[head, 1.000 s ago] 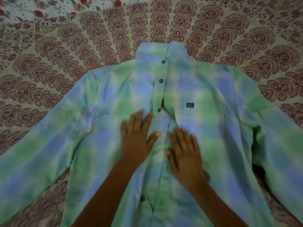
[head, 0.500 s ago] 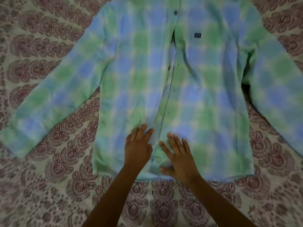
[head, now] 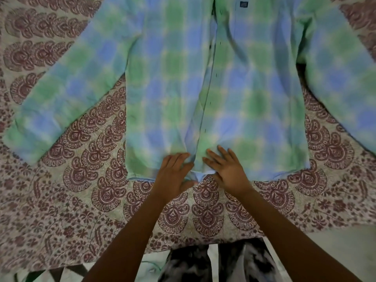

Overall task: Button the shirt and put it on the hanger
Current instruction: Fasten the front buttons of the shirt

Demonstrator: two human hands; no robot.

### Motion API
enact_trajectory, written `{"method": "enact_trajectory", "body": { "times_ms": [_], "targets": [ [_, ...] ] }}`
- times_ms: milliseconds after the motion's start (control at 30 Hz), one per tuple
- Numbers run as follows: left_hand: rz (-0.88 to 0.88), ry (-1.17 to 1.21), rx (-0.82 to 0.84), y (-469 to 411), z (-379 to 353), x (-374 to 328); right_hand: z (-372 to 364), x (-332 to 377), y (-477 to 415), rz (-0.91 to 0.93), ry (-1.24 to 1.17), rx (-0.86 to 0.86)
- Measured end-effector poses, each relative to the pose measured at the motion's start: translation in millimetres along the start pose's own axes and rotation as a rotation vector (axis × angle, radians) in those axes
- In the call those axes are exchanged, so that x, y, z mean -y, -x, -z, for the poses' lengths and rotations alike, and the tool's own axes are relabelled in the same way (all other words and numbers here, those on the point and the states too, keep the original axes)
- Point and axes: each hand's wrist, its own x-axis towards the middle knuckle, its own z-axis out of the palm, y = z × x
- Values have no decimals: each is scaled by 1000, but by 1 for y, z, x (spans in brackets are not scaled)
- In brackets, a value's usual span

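Two hands pressed the hem of the green-and-blue checked cloth shirt [head: 173, 78], left hand [head: 173, 177] and right hand [head: 228, 169] with fingers straight, gripping nothing; it spread beyond the fingertips over a maroon-printed cream bedspread [head: 91, 180].

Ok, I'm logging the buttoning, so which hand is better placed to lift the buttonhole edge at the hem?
Probably the right hand: its fingers rest on the shirt panel carrying the buttonhole slits, beside that edge at the hem. The left hand rests on the other panel.
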Motion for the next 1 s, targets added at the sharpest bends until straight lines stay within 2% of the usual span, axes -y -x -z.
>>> {"method": "enact_trajectory", "body": {
  "times_ms": [100, 167, 267, 367, 467, 567, 667, 867, 933, 1000],
  "targets": [
    [-73, -31, 27, 3, -4, -1, 2, -7, 14, 33, -27, 40],
    [-25, -18, 10, 6, -4, -1, 5, -10, 21, 68, -14, 69],
    [118, 155, -53, 7, 4, 1, 8, -12, 26, 122, 1, 81],
    [38, 235, -34, 10, 12, 8, 14, -11, 27, 140, -39, 66],
    [-65, 60, -22, 30, 11, 24, 17, -13, 34, 198, -7, 83],
    [-7, -34, -6, 52, 10, 39, 7, -20, 49, 200, 24, 155],
    [-13, -146, 25, 53, 11, 35, -3, -20, 55, 121, 54, 202],
    [-68, -135, 38, 9, 1, -11, -10, -6, 47, 61, 50, 98],
    [-76, -125, 12, -8, -1, -21, -5, -2, 44, 49, -12, -2],
    [-43, 60, -125, -16, 0, -23, 5, 3, 42, 6, -132, -182]
  ]
}}
